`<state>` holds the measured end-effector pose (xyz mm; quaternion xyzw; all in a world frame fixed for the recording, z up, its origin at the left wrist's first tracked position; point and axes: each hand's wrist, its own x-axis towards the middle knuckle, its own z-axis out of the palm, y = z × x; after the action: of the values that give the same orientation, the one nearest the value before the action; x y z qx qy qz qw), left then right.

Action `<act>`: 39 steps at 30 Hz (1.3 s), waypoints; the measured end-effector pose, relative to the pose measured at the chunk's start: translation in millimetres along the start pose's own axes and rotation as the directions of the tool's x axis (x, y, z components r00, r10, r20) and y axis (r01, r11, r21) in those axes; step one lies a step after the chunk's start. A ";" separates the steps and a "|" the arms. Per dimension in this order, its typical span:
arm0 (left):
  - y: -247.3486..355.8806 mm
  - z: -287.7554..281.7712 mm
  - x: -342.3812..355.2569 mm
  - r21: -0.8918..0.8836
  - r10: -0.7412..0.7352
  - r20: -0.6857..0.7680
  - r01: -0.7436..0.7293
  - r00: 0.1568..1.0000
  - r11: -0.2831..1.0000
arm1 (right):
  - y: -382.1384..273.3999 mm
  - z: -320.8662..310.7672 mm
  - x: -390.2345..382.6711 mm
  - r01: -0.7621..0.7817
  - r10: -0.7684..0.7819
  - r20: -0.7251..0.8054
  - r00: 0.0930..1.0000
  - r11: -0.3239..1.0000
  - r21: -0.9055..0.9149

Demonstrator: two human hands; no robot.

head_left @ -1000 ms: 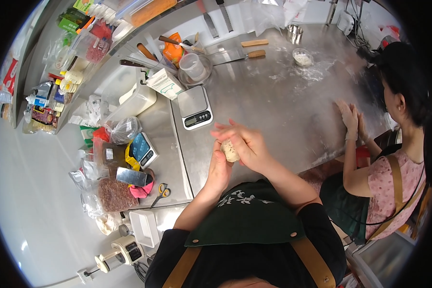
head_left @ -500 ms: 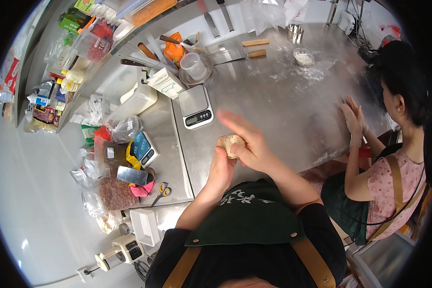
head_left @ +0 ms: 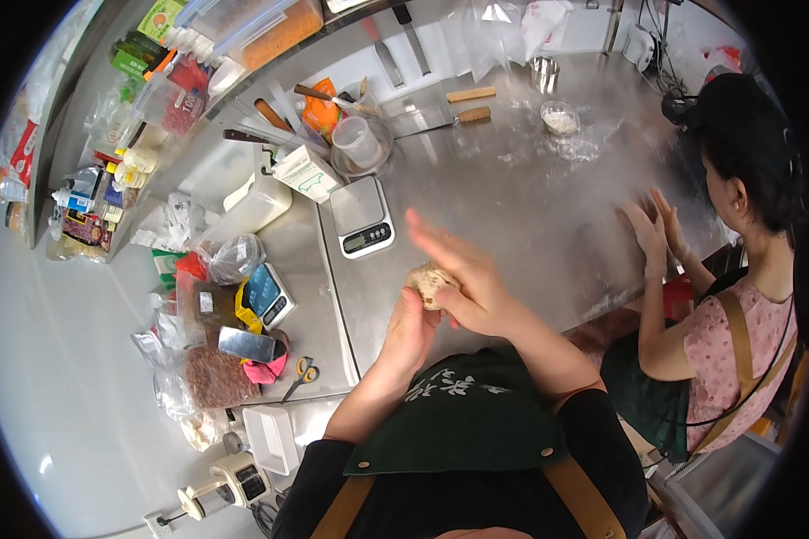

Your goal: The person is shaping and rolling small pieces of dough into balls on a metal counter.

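A small ball of speckled, pale dough (head_left: pixel 432 286) sits between my two hands, above the near edge of the steel table. My left hand (head_left: pixel 410 325) cups it from below and the left, with the thumb up along its side. Against its right side lies my right hand (head_left: pixel 463 277), thumb bent in on the dough, the other fingers stretched out toward the far left. The palms hide part of the ball. Just beyond my hands stands a white digital kitchen scale (head_left: pixel 362 216) with a bare steel plate.
At my right a co-worker's hands (head_left: pixel 653 225) are held over the floured steel table (head_left: pixel 512 207). A small bowl of flour (head_left: pixel 560 118) and a metal cup (head_left: pixel 545 74) stand farther back. Scissors (head_left: pixel 301 378), a second scale (head_left: pixel 267 295) and bagged ingredients (head_left: pixel 220 375) lie at my left.
My hands keep the dough ball between them, with the right hand slightly shifted around it. The co-worker's hands, pressed together before, have come apart. The whole view has tilted a little.
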<state>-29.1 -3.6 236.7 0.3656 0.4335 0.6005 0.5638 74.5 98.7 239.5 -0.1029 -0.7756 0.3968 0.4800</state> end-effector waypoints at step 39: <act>-9.8 10.9 8.2 0.235 0.296 -0.228 -0.243 0.927 0.941 | -3.2 6.0 4.6 -0.005 -0.013 0.116 0.993 0.989 0.151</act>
<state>-16.3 5.7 231.0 0.3954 0.5080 0.6680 0.3734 67.9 96.0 243.5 -0.0414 -0.7703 0.4587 0.4410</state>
